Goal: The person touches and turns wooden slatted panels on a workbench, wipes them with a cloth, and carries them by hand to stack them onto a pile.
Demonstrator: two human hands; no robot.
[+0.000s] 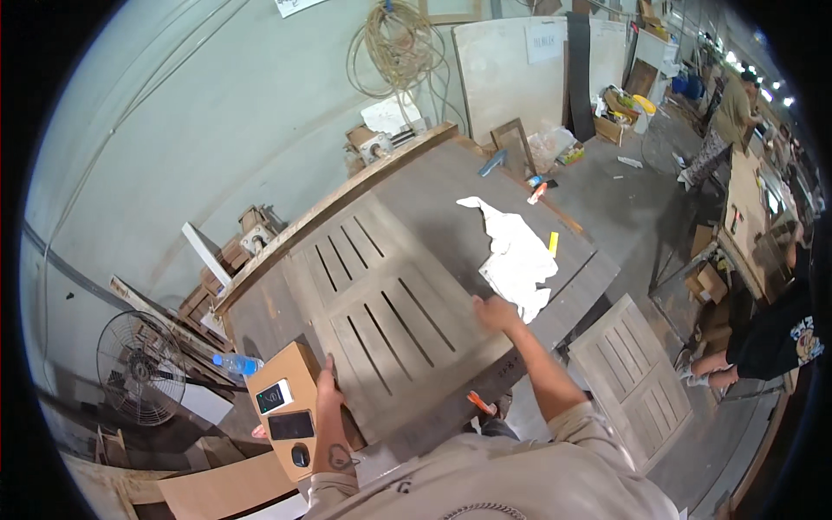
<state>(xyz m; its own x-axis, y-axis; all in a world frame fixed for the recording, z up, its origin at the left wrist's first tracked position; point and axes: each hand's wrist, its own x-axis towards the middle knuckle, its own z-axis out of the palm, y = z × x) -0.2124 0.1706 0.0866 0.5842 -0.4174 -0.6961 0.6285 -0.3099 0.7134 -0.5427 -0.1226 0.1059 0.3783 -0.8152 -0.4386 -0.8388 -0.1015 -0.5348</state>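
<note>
A slatted wooden panel [381, 303] with two rows of narrow slots lies flat on the workbench [451, 186]. My left hand [328, 392] rests on the panel's near left edge, next to a cardboard box [290, 394]. My right hand [495, 313] lies on the panel's right side, fingers curled, just below a crumpled white cloth [516, 256]. Whether the right hand grips the cloth's corner is unclear.
Two phones and a small dark device lie on the cardboard box; a water bottle [236, 364] is beside it. A yellow piece [553, 243], an orange tool [537, 192] and a fan [140, 368] are around. Another slatted panel [637, 373] leans right. Other people work at right.
</note>
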